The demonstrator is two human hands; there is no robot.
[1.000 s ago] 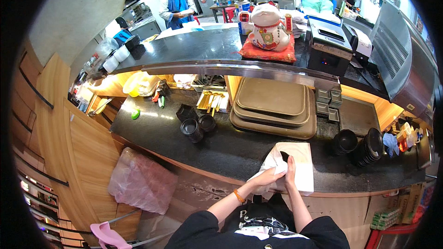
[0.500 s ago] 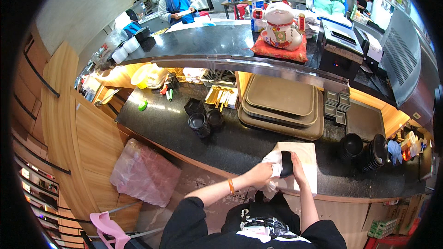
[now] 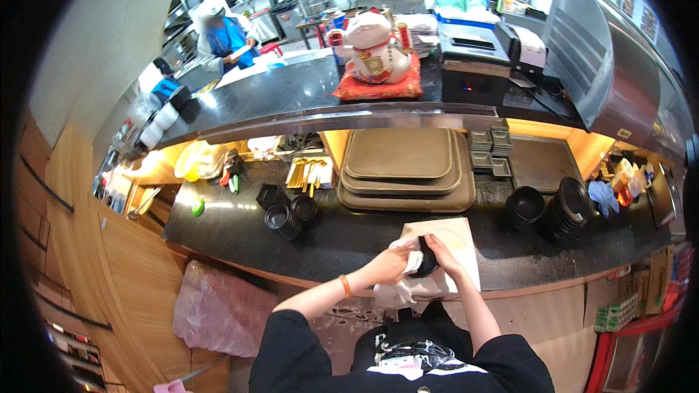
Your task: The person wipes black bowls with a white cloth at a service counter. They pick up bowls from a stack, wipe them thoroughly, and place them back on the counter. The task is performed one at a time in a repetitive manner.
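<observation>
At the counter's front edge, my right hand [image 3: 441,253] grips a small black bowl [image 3: 425,265] by its right side, fingers curled over the rim. My left hand [image 3: 388,266] is closed on a white cloth [image 3: 396,294], pressing part of it against the bowl's left side; the rest hangs below that hand. Beneath both hands lies a flat, pale square piece [image 3: 461,241], its material unclear. A black bowl [image 3: 525,206] and a tall stack of black bowls [image 3: 568,207] stand to the right. Small black cups [image 3: 282,223] are stacked to the left.
Brown trays [image 3: 399,153] are piled at the back, beside small square dishes [image 3: 490,151]. Yellow-handled utensils [image 3: 311,175] fill a container. On the upper shelf sit a cat figurine [image 3: 377,51] and a printer [image 3: 473,54]. A person [image 3: 227,40] stands beyond. A plastic-wrapped bundle [image 3: 218,309] is at lower left.
The whole view has shifted, so the counter appears further left. The bowl has turned in my right hand, and my left hand has moved the cloth along its side.
</observation>
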